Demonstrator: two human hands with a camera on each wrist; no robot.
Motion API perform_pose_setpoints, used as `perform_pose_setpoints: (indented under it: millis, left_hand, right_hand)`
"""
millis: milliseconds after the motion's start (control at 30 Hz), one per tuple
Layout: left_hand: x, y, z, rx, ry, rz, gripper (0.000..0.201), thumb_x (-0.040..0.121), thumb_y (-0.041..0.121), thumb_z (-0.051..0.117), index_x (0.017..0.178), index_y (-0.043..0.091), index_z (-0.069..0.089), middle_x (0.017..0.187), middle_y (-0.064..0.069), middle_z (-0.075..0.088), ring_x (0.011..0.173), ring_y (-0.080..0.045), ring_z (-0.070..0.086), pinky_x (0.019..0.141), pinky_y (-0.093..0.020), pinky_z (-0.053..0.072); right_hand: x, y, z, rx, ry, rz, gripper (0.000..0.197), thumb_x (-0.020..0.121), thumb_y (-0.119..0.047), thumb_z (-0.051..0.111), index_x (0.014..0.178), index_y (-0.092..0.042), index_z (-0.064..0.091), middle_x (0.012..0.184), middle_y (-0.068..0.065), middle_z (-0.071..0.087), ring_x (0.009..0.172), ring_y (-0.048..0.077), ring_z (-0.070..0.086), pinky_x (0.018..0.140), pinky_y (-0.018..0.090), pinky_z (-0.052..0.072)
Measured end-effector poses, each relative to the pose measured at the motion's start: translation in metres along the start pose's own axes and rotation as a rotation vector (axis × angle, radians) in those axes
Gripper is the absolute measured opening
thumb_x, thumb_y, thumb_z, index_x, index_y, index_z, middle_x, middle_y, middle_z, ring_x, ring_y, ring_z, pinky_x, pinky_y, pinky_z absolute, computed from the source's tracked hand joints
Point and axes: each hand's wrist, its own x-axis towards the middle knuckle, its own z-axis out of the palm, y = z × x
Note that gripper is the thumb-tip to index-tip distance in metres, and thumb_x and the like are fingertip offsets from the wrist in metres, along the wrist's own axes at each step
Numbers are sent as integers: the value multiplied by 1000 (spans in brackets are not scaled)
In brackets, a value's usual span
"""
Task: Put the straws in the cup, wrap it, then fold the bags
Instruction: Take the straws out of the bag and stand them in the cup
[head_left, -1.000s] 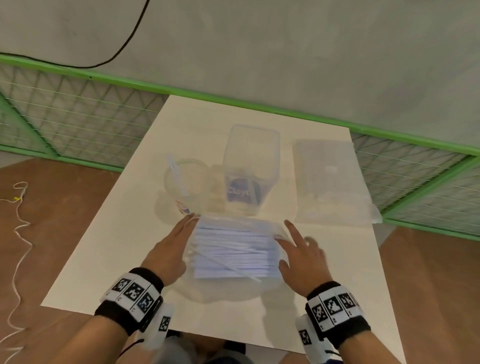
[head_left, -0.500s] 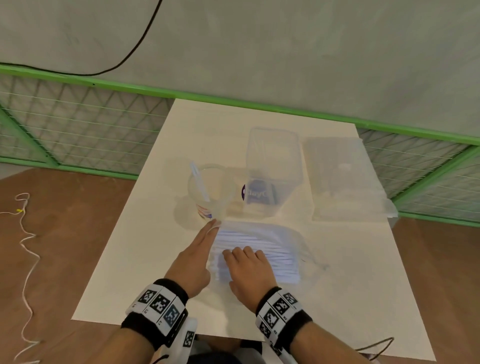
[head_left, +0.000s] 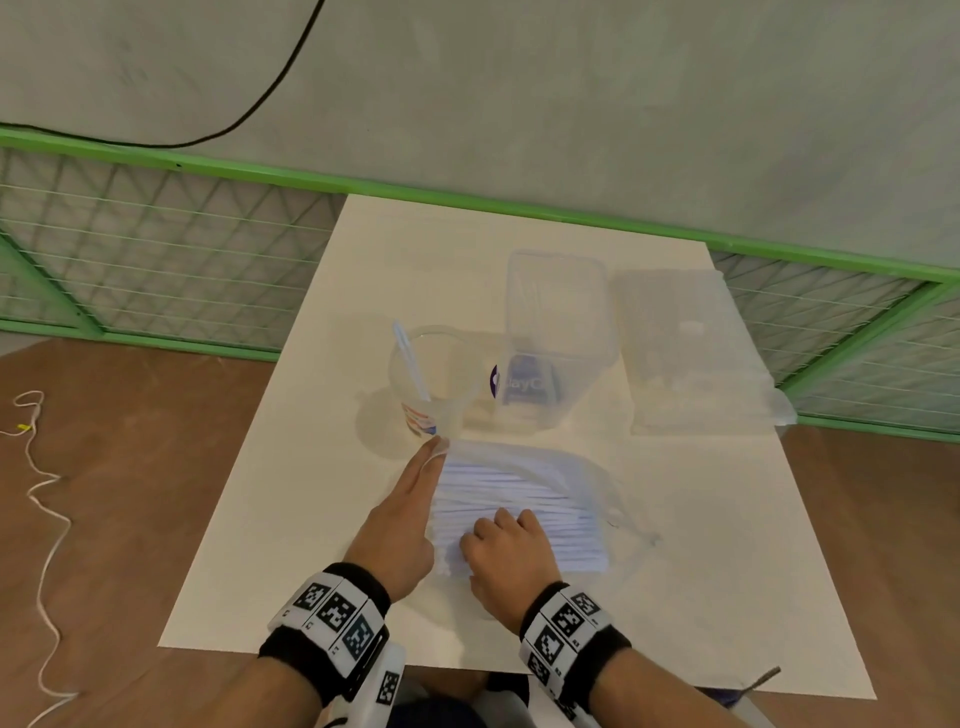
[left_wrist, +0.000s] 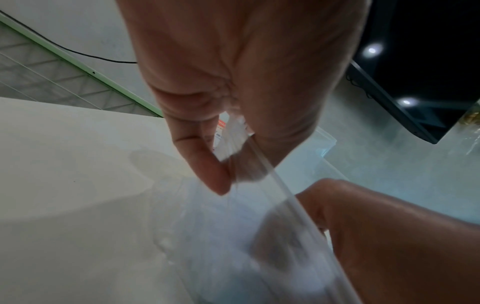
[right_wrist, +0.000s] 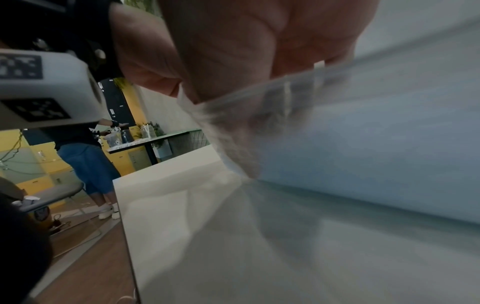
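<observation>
- A clear, soft plastic bag of straws (head_left: 524, 512) lies flat near the front middle of the smooth, off-white rectangular table (head_left: 291, 519); the straws inside are thin, pale and paper-wrapped, stacked side by side in a neat slab.
- The left hand (head_left: 402, 525) stretches along the bag's left edge; the left wrist view shows its thumb and fingers (left_wrist: 207, 164) pinching the crinkled film at the bag's far-left corner.
- The right hand (head_left: 506, 558) sits at the bag's near-left corner, knuckles bent; from the right wrist camera its fingers grasp a bunched fold of the bag's film.
- A transparent round cup (head_left: 434, 382) stands upright just beyond the bag, touching or nearly touching the left fingertips, with printed red and blue marks low on its wall and one wrapped straw (head_left: 411, 364) leaning inside.
- Right of the cup stands a tall, clear, boxy container (head_left: 558, 312) with a dark blue label low inside.
- Further right lies a flat stack of glossy clear bags (head_left: 691, 353), overhanging the table's right edge.
</observation>
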Motion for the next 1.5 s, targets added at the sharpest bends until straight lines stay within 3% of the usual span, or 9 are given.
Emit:
perform_pose_setpoints:
  millis: [233, 367, 600, 767, 1000, 1233, 1333, 1400, 1500]
  left_hand:
    - [-3, -2, 6, -20, -1, 2, 106, 69, -17, 44, 153, 35, 3, 157, 28, -8, 143, -1, 19, 112, -25, 34]
    - [-5, 0, 5, -6, 19, -9, 105, 70, -16, 45, 152, 35, 4, 156, 29, -8, 139, 0, 23, 104, -19, 37]
    - [-3, 0, 6, -14, 29, 0, 106, 69, -18, 44, 153, 33, 5, 157, 28, -6, 143, -2, 19, 111, -27, 37]
    - [-2, -2, 7, -13, 37, 5, 107, 67, -18, 43, 153, 34, 6, 157, 28, -5, 142, 0, 18, 110, -26, 38]
    - [-2, -4, 8, -18, 36, 5, 106, 68, -20, 41, 153, 32, 5, 157, 28, -7, 143, 0, 17, 111, -28, 37]
    - [1, -8, 0, -19, 73, 6, 108, 66, -20, 42, 152, 34, 8, 156, 30, -4, 142, 0, 20, 111, -27, 37]
    - [1, -5, -6, -10, 88, 1, 107, 69, -19, 46, 152, 35, 7, 153, 35, -7, 136, 7, 19, 103, -17, 37]
    - [1, -4, -12, -2, 88, -4, 107, 70, -19, 47, 153, 35, 5, 151, 35, -7, 131, 10, 19, 97, -12, 35]
    - [3, -4, -17, 5, 69, 2, 106, 69, -19, 45, 153, 34, 6, 155, 31, -5, 130, 8, 24, 95, -16, 42]
  right_hand:
    - [-3, -4, 13, -18, -52, 20, 30, 33, -18, 87, 46, -19, 60, 57, -1, 55, 56, 23, 54, 53, 37, 46]
    - [-2, -6, 11, -6, -8, 70, 28, 36, -16, 86, 55, -18, 65, 65, 0, 59, 61, 24, 56, 57, 38, 48]
    - [3, -5, 14, 8, -107, 126, 26, 47, -16, 86, 67, -14, 69, 75, 4, 62, 71, 27, 58, 63, 42, 48]
    - [7, -2, 9, -46, -167, 56, 22, 88, -12, 55, 106, -7, 66, 118, 12, 57, 115, 34, 48, 97, 49, 35]
    - [7, 3, 9, -15, -223, -7, 29, 87, -21, 51, 113, -10, 60, 119, 13, 58, 114, 34, 49, 100, 47, 32]
    - [1, 32, -25, 661, 25, 142, 20, 90, -44, 54, 94, -24, 52, 82, 3, 66, 79, 28, 62, 69, 33, 46]
    - [-6, 39, -62, 1182, 276, 242, 27, 93, -33, 62, 75, -13, 58, 60, 5, 60, 58, 20, 63, 63, 30, 52]
    - [-9, 42, -78, 1501, 395, 287, 25, 91, -24, 63, 73, -8, 64, 60, 6, 63, 62, 21, 65, 69, 32, 54]
    - [-11, 41, -68, 1519, 362, 352, 28, 92, -24, 63, 69, -10, 67, 69, -1, 67, 70, 12, 63, 69, 19, 46]
